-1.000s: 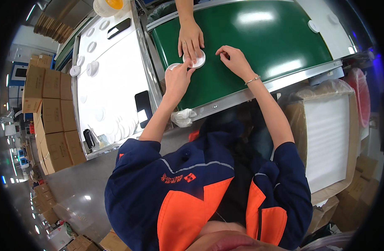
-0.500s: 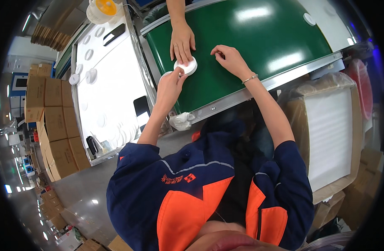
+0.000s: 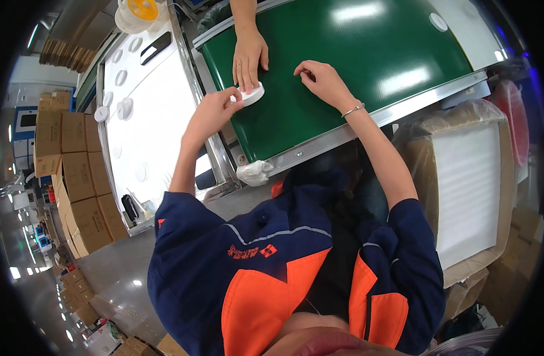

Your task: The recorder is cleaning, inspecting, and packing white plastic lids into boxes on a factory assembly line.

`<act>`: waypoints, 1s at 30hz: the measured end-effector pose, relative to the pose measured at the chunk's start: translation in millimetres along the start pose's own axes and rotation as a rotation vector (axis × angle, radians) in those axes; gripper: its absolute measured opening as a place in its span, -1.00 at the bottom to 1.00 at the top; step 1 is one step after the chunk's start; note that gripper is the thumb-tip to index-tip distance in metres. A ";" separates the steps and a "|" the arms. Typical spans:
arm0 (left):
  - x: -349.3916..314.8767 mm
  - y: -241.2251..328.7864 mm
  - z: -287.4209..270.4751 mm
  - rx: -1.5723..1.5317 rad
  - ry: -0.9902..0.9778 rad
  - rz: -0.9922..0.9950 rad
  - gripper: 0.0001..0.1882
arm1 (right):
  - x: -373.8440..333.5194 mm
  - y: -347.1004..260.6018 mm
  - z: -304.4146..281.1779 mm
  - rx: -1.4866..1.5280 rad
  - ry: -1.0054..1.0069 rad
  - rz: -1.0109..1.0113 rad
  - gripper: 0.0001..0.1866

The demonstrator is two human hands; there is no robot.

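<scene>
My left hand (image 3: pixel 211 115) pinches the near left edge of a white round disc (image 3: pixel 252 95) between thumb and fingers. The disc is at the left end of a green conveyor belt (image 3: pixel 355 71) and looks slightly tilted. Another person's hand (image 3: pixel 248 56), with a ring on one finger, reaches in from the far side and rests its fingertips on the same disc. My right hand (image 3: pixel 321 80) hovers over the belt, to the right of the disc. Its fingers are curled in and nothing shows in them. A bracelet (image 3: pixel 353 110) circles that wrist.
Left of the belt, a white table (image 3: pixel 159 107) bears several white rings and discs, a dark phone (image 3: pixel 155 48) and a small fan (image 3: pixel 135 15). Another white disc (image 3: pixel 438 22) lies at the belt's far right. A plastic-lined carton (image 3: pixel 467 190) stands right; stacked cartons (image 3: pixel 76 172) stand left.
My left hand has moved left, drawing the white disc toward the belt's left edge. The other person's hand has shifted left with it. My right hand has barely moved.
</scene>
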State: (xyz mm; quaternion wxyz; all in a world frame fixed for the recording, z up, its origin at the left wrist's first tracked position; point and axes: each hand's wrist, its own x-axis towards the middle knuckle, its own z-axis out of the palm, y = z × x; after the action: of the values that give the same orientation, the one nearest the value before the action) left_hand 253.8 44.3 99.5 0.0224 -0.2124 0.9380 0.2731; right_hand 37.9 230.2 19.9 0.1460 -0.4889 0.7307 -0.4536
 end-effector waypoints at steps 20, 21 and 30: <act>-34.5 128.0 74.7 -2.273 -0.344 -0.082 -0.56 | -41.1 -37.6 -15.5 0.376 0.290 0.026 -0.70; -37.1 144.5 71.8 -2.299 -0.292 -0.066 -0.55 | -54.9 -43.2 -23.5 0.439 0.271 0.166 -0.69; -30.5 206.8 93.9 -2.232 -0.507 -0.132 -0.56 | -191.4 -115.4 -66.9 1.156 0.454 0.191 -0.48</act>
State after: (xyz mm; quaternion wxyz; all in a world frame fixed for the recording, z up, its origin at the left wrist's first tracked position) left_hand 189.6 262.4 128.5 0.0241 -0.1016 0.1282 0.9862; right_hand 152.8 414.3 105.4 0.2677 -0.1551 0.4205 -0.8529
